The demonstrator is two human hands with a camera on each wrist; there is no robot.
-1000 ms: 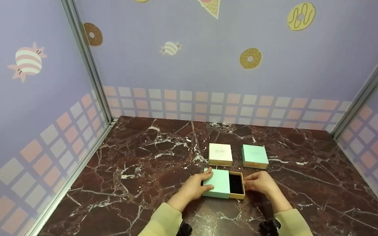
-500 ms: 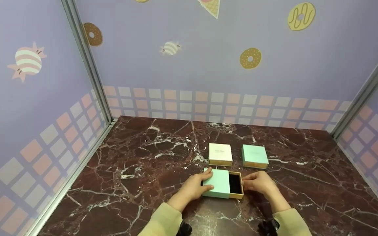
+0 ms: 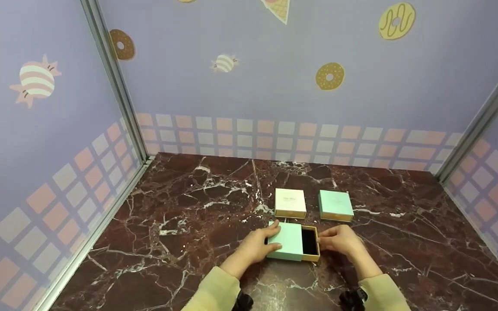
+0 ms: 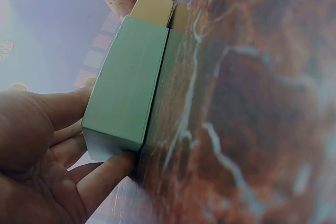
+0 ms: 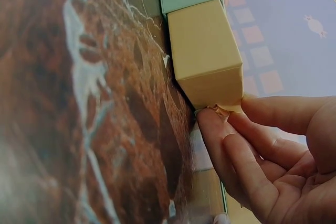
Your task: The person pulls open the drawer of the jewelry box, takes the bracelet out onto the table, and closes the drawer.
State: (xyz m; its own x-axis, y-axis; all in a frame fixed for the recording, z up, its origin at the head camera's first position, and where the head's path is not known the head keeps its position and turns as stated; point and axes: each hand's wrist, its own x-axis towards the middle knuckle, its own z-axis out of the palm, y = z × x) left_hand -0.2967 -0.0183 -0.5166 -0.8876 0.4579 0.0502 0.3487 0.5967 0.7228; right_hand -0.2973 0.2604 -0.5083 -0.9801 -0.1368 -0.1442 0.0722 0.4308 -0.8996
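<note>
Both hands are clamped on one box (image 3: 284, 242): the left hand (image 3: 255, 245) grips the left end, and the right hand (image 3: 342, 239) pinches at the right. Under them spreads a dark red tabletop (image 3: 205, 259) with white veins, where the box lies flat. Just behind it sit a cream box (image 3: 290, 201) and, farther right, a second green box (image 3: 334, 203), apart from each other. The mint-green cover (image 4: 126, 77) surrounds a yellow drawer (image 5: 205, 40), partly out toward the right, showing black lining (image 3: 309, 242). Between the right fingers is a little yellow tab (image 5: 220, 110).
</note>
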